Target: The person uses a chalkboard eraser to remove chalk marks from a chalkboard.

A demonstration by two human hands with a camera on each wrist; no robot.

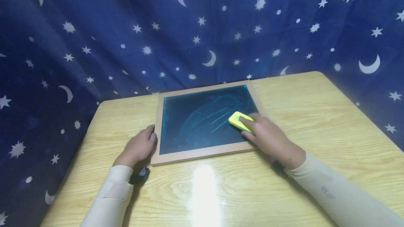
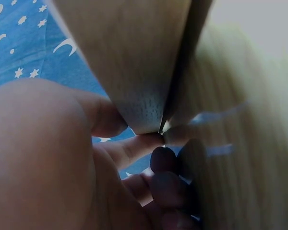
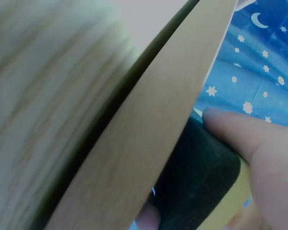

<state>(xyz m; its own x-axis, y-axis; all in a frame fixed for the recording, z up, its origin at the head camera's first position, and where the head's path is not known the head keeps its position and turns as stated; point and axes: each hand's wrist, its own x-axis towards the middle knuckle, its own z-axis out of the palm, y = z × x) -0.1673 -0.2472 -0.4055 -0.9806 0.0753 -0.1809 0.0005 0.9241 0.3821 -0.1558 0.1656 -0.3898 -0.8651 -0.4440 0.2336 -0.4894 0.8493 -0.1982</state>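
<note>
A framed chalkboard (image 1: pixel 176 125) lies on the table, with several blue-green chalk strokes and faint smears on its dark face. My left hand (image 1: pixel 140 146) holds the board by its left side. In the left wrist view the thumb (image 2: pixel 108 115) meets one edge of the wooden frame (image 2: pixel 129 52), and a fingertip touches its end. Over the right part of the board, my right hand (image 1: pixel 268 134) grips a yellow chalkboard eraser (image 1: pixel 235 119), index finger on its top. The right wrist view shows the eraser's dark felt side (image 3: pixel 197 177) beside the frame (image 3: pixel 134 124).
The light wood table (image 1: pixel 315 115) extends around the board, with a bright glare spot in front. A dark blue curtain (image 1: pixel 176 34) with moons and stars hangs behind and at both sides. Each wrist wears a black strap, such as the left one (image 1: pixel 139 176).
</note>
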